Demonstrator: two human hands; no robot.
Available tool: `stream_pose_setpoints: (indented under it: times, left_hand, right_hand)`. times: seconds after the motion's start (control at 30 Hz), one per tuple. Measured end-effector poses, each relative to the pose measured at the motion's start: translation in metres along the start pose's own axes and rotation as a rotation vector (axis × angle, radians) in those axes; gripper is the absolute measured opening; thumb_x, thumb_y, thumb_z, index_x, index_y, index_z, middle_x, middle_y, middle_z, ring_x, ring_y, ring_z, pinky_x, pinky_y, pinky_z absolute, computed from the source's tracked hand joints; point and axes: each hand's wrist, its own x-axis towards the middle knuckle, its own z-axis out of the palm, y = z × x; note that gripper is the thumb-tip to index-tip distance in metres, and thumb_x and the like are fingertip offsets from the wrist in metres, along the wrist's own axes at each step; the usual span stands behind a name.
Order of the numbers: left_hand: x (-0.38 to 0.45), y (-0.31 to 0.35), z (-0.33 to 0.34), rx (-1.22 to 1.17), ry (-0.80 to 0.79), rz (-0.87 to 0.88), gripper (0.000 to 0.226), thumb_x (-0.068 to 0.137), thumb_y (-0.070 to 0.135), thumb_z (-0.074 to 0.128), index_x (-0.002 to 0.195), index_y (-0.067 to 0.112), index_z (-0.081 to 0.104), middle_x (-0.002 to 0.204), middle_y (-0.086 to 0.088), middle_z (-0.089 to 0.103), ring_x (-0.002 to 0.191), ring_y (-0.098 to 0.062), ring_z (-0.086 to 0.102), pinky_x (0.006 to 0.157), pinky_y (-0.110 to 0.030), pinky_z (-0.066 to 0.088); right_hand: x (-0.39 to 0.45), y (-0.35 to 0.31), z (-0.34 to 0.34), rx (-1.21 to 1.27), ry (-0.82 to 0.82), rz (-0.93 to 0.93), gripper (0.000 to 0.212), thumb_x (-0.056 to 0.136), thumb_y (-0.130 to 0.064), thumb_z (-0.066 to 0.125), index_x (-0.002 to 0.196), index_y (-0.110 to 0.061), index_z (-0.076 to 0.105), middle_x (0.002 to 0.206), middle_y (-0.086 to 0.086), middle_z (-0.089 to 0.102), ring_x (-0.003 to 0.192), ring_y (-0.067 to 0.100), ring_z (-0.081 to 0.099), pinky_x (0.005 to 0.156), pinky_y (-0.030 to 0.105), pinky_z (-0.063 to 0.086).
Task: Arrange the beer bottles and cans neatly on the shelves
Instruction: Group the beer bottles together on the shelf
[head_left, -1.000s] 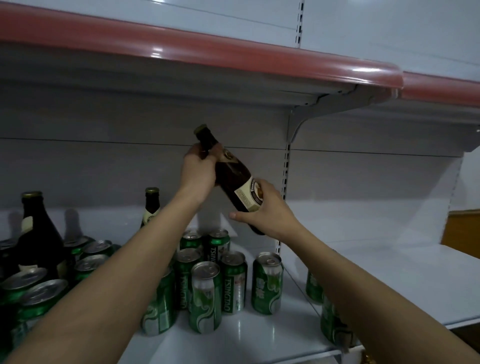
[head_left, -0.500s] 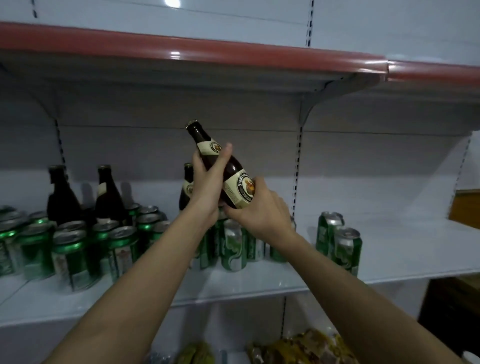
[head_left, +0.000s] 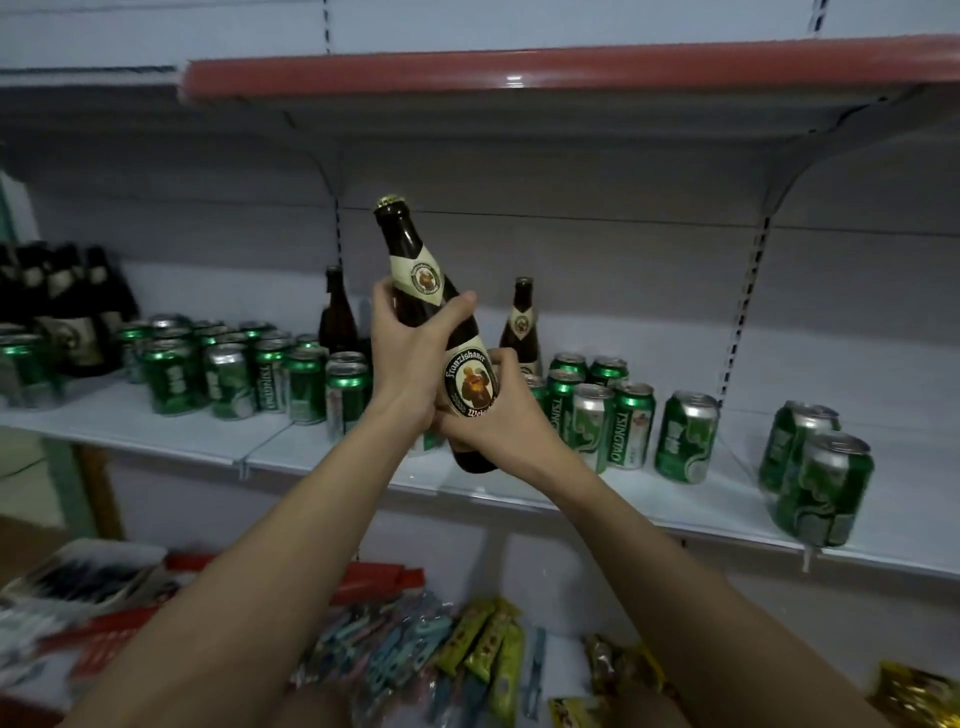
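**Both hands hold one brown beer bottle in front of the can shelf**

The white shelf (head_left: 649, 499) runs across the whole view, with a red-edged upper shelf (head_left: 571, 65) above it. On the white shelf stand many green cans. A big group of cans (head_left: 244, 371) fills the left part, a smaller group (head_left: 602, 415) stands right of the middle, and two more cans (head_left: 815, 478) stand apart near the right end, close to the front edge. At the far left, behind the cans, there is a row of dark bottles (head_left: 62, 301); their details are blurred. Two single bottles stand at the back of the shelf: a dark bottle (head_left: 337, 317) left of the hands and a smaller labelled bottle (head_left: 521, 325) right of them.

Below the shelf lie coloured snack packets (head_left: 483, 649) and some red and white packages (head_left: 104, 597), not sharp.

The held bottle (head_left: 415, 249) is in the air in front of the shelf, between the two can groups, its cap up and tilted a little to the left. The left hand (head_left: 410, 358) is wrapped around its upper body, the thumb lying across the glass under the neck label. The right hand (head_left: 498, 421) grips the lower body, fingers curled around beside the round front label. The two hands touch each other.
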Motion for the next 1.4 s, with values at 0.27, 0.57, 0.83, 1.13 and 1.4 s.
stream_pose_setpoints:
  times: [0.27,0.57,0.83,1.13,1.4]
  left_hand:
    - [0.016,0.018,-0.039,-0.044,0.02,-0.071,0.041,0.067,0.025,0.082,0.1,0.019,0.058,0.085,-0.004,0.069,0.078,-0.025,0.069,0.07,-0.042,0.059]
    - [0.058,0.002,-0.088,-0.095,-0.001,-0.22,0.061,0.09,0.052,0.062,0.127,0.004,0.053,0.104,-0.019,0.063,0.083,-0.03,0.064,0.08,-0.047,0.055]
    - [0.132,-0.02,-0.152,-0.034,-0.018,-0.282,0.052,0.087,0.055,0.064,0.112,0.01,0.058,0.095,-0.015,0.067,0.08,-0.029,0.066,0.084,-0.047,0.054]
    - [0.194,-0.02,-0.226,-0.027,-0.09,-0.268,0.053,0.085,0.053,0.068,0.11,0.008,0.058,0.096,-0.019,0.065,0.077,-0.032,0.066,0.076,-0.045,0.057]
    - [0.228,-0.009,-0.268,-0.039,-0.149,-0.325,0.063,0.086,0.052,0.066,0.125,0.003,0.055,0.097,-0.019,0.063,0.081,-0.034,0.065,0.072,-0.042,0.059]
  right_hand:
    - [0.014,0.001,0.029,0.222,-0.16,0.0,0.064,0.07,-0.033,0.087,0.122,-0.027,0.05,0.107,-0.01,0.069,0.091,-0.002,0.068,0.076,0.016,0.053]
    - [0.048,0.013,0.092,0.257,-0.235,0.034,0.047,0.077,-0.031,0.083,0.118,-0.025,0.06,0.105,-0.012,0.072,0.092,-0.003,0.068,0.071,0.01,0.05]
    - [0.104,0.022,0.164,0.284,-0.243,0.06,0.041,0.081,-0.05,0.073,0.117,-0.036,0.059,0.104,-0.022,0.07,0.096,-0.005,0.067,0.073,0.01,0.05]
    - [0.151,0.009,0.247,0.33,-0.205,0.086,0.044,0.087,-0.069,0.05,0.119,-0.04,0.058,0.107,-0.021,0.072,0.099,-0.005,0.067,0.081,0.014,0.052]
    - [0.179,-0.012,0.291,0.284,-0.208,0.094,0.073,0.074,-0.075,0.046,0.132,-0.031,0.053,0.12,-0.012,0.068,0.107,0.003,0.066,0.095,0.027,0.05]
